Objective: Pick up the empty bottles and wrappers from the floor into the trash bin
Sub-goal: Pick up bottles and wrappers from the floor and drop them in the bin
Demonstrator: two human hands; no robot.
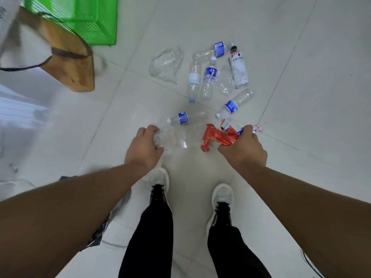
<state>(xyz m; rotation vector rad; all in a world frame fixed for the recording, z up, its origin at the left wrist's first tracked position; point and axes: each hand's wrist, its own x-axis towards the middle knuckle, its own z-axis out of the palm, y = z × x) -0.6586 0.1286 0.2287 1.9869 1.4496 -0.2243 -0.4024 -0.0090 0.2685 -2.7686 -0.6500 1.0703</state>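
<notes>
My left hand (143, 146) is closed around a crumpled clear bottle (170, 135), and my right hand (242, 146) is clenched on a bunch of wrappers, the red wrapper (217, 137) sticking out toward the bottle. Just beyond that clear bottle lies a blue-labelled bottle (179, 118) on the tiled floor (301, 97). Farther past it is a cluster of empty bottles (208, 79), with a white bottle (237, 68) at its right edge and a clear plastic bag (166, 65) to its left. Well beyond and left of the clear bottle stands a green basket (90, 19), behind a wooden stool (66, 55).
</notes>
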